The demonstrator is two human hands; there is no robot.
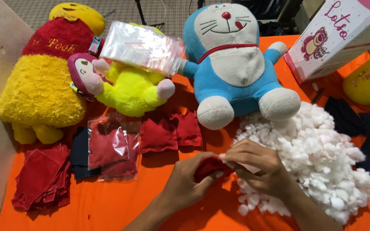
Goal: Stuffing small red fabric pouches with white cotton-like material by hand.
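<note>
From the head camera, a white and pink carton (336, 36) with a printed pink bear stood right of the blue plush cat (232, 64), and a stack of clear plastic bags (142, 46) lay left of it on a fuzzy yellow doll (129, 87). Below the cat, on the orange cloth (108, 205), the left hand (189, 182) was closed around a small red fabric pouch (210, 166). The right hand (257, 167) pinched white stuffing at its mouth, beside the fluffy stuffing pile (321, 158).
</note>
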